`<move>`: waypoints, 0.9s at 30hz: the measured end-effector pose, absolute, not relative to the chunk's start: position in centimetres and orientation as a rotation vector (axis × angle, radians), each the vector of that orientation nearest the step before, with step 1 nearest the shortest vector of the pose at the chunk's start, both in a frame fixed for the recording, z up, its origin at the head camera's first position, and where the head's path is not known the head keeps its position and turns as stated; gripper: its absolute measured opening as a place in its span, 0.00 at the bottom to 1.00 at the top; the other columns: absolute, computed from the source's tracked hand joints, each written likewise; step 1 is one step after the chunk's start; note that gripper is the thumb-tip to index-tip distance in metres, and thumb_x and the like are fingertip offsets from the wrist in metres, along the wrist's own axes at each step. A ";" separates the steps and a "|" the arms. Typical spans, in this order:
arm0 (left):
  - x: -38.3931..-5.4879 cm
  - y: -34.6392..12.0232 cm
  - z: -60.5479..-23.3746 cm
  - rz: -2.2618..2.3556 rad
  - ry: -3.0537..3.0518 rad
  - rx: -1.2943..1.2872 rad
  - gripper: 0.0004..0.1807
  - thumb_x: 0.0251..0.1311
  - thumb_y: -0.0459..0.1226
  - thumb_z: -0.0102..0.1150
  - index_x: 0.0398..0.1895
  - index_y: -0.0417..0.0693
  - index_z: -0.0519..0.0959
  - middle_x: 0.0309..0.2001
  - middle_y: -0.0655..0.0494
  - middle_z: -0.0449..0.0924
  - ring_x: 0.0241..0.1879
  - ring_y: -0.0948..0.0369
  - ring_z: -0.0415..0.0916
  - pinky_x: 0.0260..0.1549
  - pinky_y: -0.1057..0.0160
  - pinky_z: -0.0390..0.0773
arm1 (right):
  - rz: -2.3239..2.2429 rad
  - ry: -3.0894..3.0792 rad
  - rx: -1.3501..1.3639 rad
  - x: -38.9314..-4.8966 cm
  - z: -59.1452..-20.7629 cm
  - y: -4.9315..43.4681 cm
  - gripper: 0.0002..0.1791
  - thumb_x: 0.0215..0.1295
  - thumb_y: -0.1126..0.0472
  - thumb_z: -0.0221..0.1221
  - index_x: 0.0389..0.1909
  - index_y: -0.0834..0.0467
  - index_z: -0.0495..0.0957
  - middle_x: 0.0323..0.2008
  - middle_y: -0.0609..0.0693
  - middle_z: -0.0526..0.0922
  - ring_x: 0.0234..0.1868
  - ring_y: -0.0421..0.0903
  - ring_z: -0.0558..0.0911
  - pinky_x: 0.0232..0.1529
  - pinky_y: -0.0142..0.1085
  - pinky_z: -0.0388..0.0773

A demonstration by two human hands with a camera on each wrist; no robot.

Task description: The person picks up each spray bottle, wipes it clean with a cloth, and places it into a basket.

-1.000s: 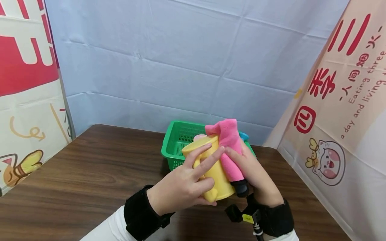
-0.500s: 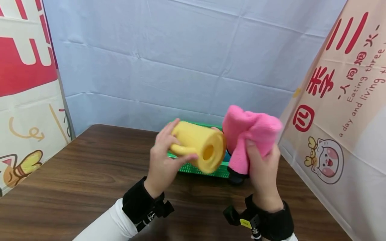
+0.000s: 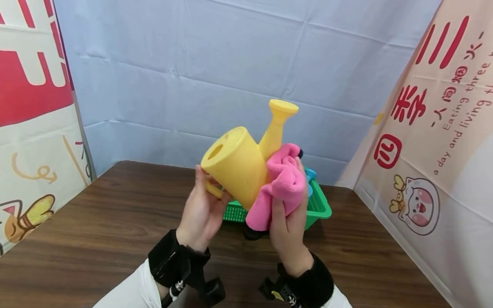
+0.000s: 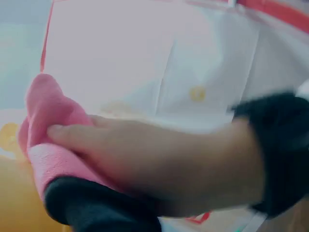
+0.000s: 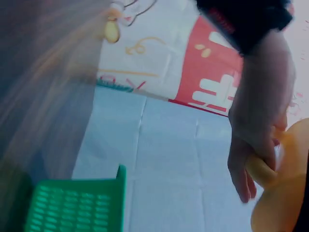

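A yellow watering can (image 3: 239, 169) is tilted in the air in the head view, its spout pointing up and right. My left hand (image 3: 200, 214) grips it at the handle side; the right wrist view shows that hand's fingers around the handle (image 5: 260, 171). My right hand (image 3: 290, 226) holds a bunched pink fleece cloth (image 3: 285, 182) with black ends against the can's lower right side, below the spout. In the left wrist view, the same cloth (image 4: 58, 125) is gripped with the thumb on top. Part of the can is hidden behind the cloth.
Behind the hands, a green plastic basket (image 3: 321, 209) stands on the brown wooden table (image 3: 127, 222). A light blue object (image 3: 310, 173) shows at its right side. Pale blue cloth (image 3: 192, 85) hangs at the back, with printed curtains on both sides.
The can has been turned from base-toward-me to upright-tilted with its spout up. My right hand has moved left, bringing the pink cloth from beside the can onto its side.
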State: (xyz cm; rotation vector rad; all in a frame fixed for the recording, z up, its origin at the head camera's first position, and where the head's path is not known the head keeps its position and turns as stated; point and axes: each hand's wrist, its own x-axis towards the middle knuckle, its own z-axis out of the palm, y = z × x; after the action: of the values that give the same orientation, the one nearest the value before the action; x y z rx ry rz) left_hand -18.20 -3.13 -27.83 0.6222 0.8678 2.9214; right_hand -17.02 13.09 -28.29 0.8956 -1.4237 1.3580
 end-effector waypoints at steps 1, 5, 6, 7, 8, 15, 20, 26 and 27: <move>-17.9 -2.9 -27.8 2.871 0.877 0.602 0.23 0.66 0.54 0.35 0.48 0.50 0.72 0.41 0.55 0.74 0.50 0.59 0.72 0.48 0.61 0.73 | 1.336 -1.394 0.885 -17.1 -28.2 13.1 0.33 0.70 0.57 0.50 0.65 0.73 0.49 0.65 0.62 0.59 0.68 0.59 0.54 0.66 0.47 0.54; -17.2 -2.1 -28.0 2.640 0.950 0.556 0.19 0.68 0.53 0.37 0.43 0.48 0.69 0.47 0.52 0.72 0.50 0.58 0.75 0.42 0.67 0.77 | 1.427 -1.208 0.765 -17.0 -27.6 14.1 0.26 0.69 0.59 0.50 0.60 0.71 0.55 0.58 0.61 0.65 0.61 0.56 0.63 0.63 0.43 0.57; -17.0 -2.0 -28.0 2.573 0.976 0.555 0.18 0.68 0.52 0.38 0.39 0.47 0.69 0.47 0.52 0.70 0.50 0.58 0.75 0.39 0.69 0.78 | 1.471 -1.175 0.737 -17.0 -27.4 14.4 0.25 0.70 0.59 0.49 0.60 0.69 0.56 0.57 0.61 0.66 0.59 0.55 0.64 0.62 0.42 0.58; -16.8 -1.8 -28.1 2.510 1.005 0.561 0.18 0.69 0.52 0.39 0.36 0.47 0.68 0.47 0.52 0.69 0.50 0.58 0.76 0.38 0.70 0.78 | 1.523 -1.151 0.712 -17.0 -27.3 14.6 0.23 0.70 0.61 0.48 0.60 0.67 0.56 0.56 0.60 0.66 0.56 0.54 0.66 0.60 0.40 0.60; -16.6 -1.7 -28.2 2.460 1.038 0.569 0.18 0.69 0.51 0.40 0.33 0.46 0.67 0.47 0.52 0.68 0.50 0.58 0.76 0.37 0.71 0.78 | 1.562 -1.147 0.689 -17.0 -27.3 14.8 0.23 0.70 0.62 0.47 0.62 0.65 0.56 0.56 0.59 0.66 0.55 0.52 0.66 0.59 0.38 0.61; -16.0 -1.6 -28.2 2.568 1.078 0.392 0.18 0.69 0.51 0.42 0.35 0.45 0.67 0.39 0.52 0.69 0.30 0.64 0.76 0.32 0.73 0.76 | 1.325 -1.529 0.747 -17.0 -28.7 13.3 0.37 0.68 0.59 0.50 0.69 0.66 0.42 0.63 0.58 0.59 0.58 0.52 0.65 0.57 0.39 0.66; -16.2 -1.5 -28.3 2.646 1.065 0.314 0.18 0.69 0.50 0.41 0.35 0.44 0.65 0.33 0.54 0.70 0.25 0.65 0.73 0.29 0.74 0.75 | 1.055 -1.629 0.784 -17.1 -28.8 12.7 0.43 0.67 0.48 0.52 0.69 0.68 0.40 0.69 0.60 0.49 0.67 0.59 0.54 0.64 0.46 0.59; -15.8 -1.1 -28.8 2.532 1.182 0.419 0.18 0.70 0.50 0.41 0.34 0.45 0.67 0.41 0.52 0.68 0.27 0.67 0.72 0.26 0.76 0.73 | 1.406 -1.497 0.806 -17.4 -27.7 14.9 0.34 0.67 0.62 0.50 0.69 0.65 0.47 0.63 0.58 0.61 0.60 0.55 0.64 0.59 0.38 0.66; -15.7 -1.0 -28.9 2.512 1.202 0.440 0.18 0.70 0.50 0.41 0.34 0.45 0.67 0.41 0.52 0.68 0.28 0.67 0.74 0.26 0.76 0.72 | 1.455 -1.477 0.776 -17.4 -27.5 15.4 0.31 0.67 0.63 0.48 0.68 0.65 0.50 0.60 0.57 0.64 0.57 0.53 0.66 0.57 0.37 0.67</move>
State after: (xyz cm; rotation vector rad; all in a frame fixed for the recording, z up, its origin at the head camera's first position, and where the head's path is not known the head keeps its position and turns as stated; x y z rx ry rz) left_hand -15.69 -0.98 -28.87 0.4397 1.2019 2.5119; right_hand -17.37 15.39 -27.54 0.7760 -1.4773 1.4551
